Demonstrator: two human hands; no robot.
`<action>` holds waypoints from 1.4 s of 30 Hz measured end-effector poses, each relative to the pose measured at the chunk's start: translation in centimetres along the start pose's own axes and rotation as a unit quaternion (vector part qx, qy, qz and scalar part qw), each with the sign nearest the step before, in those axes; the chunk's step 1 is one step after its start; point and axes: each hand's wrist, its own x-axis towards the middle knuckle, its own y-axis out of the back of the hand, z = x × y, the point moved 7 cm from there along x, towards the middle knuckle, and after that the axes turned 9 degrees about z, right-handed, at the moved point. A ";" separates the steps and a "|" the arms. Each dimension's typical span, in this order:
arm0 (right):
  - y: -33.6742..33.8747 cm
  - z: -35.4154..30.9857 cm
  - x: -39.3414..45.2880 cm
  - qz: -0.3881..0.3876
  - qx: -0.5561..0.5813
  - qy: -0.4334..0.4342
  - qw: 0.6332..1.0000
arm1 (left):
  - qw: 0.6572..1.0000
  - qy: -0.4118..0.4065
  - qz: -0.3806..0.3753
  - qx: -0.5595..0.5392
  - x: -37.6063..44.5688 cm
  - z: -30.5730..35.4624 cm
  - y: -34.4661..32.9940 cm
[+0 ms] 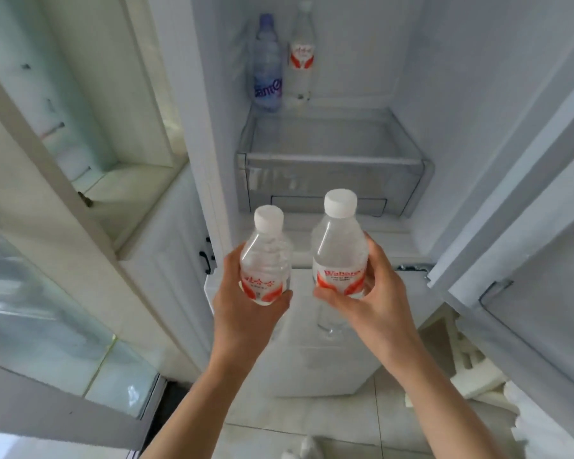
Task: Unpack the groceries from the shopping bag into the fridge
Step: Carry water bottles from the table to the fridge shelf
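left hand grips bottle upright, cap up | right hand grips second bottle upright

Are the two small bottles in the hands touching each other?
Apart. The head view shows a clear strip of fridge between the left bottle, held by the left hand, and the right bottle, held by the right hand.

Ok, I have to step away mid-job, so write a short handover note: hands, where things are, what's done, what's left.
Left hand grips a small water bottle; right hand grips a second one, both upright before the open fridge.
Done: a blue-label bottle and a red-label bottle stand on the shelf above the clear drawer.
Left: shelve both held bottles. The bag is out of view.
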 end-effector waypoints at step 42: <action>0.6 1.1 36.8 0.130 0.014 0.105 0.986 | 0.977 -0.157 0.028 -0.142 31.4 10.2 -22.2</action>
